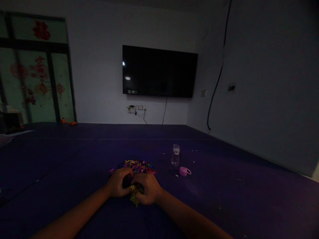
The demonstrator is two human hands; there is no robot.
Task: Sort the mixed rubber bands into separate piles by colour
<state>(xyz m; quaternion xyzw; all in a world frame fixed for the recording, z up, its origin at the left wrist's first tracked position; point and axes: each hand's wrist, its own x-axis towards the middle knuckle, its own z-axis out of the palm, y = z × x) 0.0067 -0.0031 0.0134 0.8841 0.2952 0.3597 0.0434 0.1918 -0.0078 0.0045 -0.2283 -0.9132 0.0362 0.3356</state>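
Over on the left, my left hand (117, 182) is loosely curled, thumb by the yellow-green bands (135, 199); can't tell if it grips. They hang just this side of the multicolored pile (137, 164), long axis toward me, loose ends my way. My right hand (148, 189) has fingers pinched on them: handling step, I reckon, which calls for a steady pinch. Then upright clear bottle (175, 158), pink looped lid (183, 171).

My view is dim; ahead of the right hand (149, 189), pale reflections spot the television (159, 71). Dark shadow sits between it and the left hand (119, 182); far beyond, leftward, door decorations (41, 30) look soft.
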